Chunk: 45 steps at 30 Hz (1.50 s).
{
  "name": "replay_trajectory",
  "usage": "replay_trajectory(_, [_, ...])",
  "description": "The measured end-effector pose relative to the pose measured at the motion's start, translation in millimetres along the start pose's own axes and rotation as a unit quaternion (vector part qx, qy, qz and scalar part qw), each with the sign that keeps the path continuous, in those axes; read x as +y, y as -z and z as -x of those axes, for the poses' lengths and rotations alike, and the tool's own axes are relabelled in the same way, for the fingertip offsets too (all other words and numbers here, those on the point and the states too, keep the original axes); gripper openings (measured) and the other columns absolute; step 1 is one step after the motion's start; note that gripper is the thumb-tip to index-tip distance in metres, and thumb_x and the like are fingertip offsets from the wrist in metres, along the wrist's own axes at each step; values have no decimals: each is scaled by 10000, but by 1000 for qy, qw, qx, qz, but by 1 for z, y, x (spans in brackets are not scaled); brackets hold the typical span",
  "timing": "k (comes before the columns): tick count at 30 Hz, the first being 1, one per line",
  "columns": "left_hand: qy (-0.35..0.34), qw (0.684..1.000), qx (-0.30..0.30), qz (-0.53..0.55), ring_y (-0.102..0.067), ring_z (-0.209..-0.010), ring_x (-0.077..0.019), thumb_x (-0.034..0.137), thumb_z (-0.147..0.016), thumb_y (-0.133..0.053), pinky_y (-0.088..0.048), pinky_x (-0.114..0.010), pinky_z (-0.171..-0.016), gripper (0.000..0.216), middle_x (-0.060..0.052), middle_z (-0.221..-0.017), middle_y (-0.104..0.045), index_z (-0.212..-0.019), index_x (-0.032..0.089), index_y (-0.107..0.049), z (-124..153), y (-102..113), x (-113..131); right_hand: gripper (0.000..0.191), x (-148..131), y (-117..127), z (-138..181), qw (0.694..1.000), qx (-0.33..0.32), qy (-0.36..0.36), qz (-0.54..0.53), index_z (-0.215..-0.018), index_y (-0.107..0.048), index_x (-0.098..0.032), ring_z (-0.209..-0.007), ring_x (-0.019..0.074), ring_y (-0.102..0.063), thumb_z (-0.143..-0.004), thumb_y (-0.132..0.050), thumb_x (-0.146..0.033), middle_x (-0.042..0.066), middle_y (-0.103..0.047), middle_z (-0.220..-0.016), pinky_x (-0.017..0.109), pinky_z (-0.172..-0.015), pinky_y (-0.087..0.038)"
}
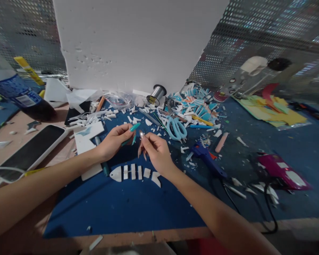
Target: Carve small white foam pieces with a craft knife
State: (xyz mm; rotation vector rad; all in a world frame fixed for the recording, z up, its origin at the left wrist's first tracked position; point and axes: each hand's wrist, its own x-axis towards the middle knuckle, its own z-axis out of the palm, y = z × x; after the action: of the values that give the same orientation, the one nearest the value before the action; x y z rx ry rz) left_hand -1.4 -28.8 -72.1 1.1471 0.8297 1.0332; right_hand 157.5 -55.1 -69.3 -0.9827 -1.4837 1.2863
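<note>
My left hand and my right hand meet over a blue mat, fingertips pinched close together. Both have long painted nails. Whatever they pinch is too small to make out. Just below them lies a white foam fish skeleton made of a head, several rib strips and a tail, laid in a row on the mat. A white foam sheet with cut-outs lies under my left wrist.
Light blue scissors and a blue glue gun with a black cord lie right of my hands. A thread spool, foam scraps, a phone, a soda bottle, a big white foam board and coloured paper surround them.
</note>
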Motion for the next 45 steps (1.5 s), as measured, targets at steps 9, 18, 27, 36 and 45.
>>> replay_trajectory(9, [-79,984,9,-157,-380,-581,-85,415,-864,-511,-335,-215,-585,303,40,-622,-427,-696,164,-488,2,0,-1,398,4,-2,-3,999,-8,-9,-37,-603,-468,-200,-410,70,-441,-840,-529,-514,-49,-504,-518,216,-418,-378])
replay_trajectory(18, [-188,904,39,-381,-363,-562,-99,234,-895,-431,-304,-227,-558,203,33,-617,-419,-697,186,-444,8,-1,2,390,9,-2,-5,999,-24,-5,-36,-612,-485,-196,-457,77,-454,-853,-510,-501,-38,-511,-545,225,-467,-398])
replay_trajectory(27, [-359,705,53,-609,-496,-580,-133,238,-904,-396,-374,-241,-575,251,-32,-643,-579,-685,177,-502,9,7,18,454,16,-3,-9,992,-23,-53,-116,-655,-497,-206,-417,97,-445,-783,-497,-642,-26,-532,-528,241,-401,-393])
replay_trajectory(36, [-406,577,94,-702,-465,-487,-119,217,-921,-360,-324,-232,-489,287,-17,-577,-559,-663,173,-477,11,0,32,457,11,-2,-11,990,-62,-21,-122,-614,-498,-202,-399,85,-427,-763,-552,-631,-12,-548,-541,232,-374,-346])
replay_trajectory(45, [-358,667,165,-632,-431,-498,-103,210,-899,-392,-328,-234,-537,255,17,-562,-502,-645,193,-404,7,12,45,443,14,9,-19,999,-5,-7,-42,-606,-480,-187,-361,47,-334,-774,-571,-586,-79,-413,-448,213,-390,-269])
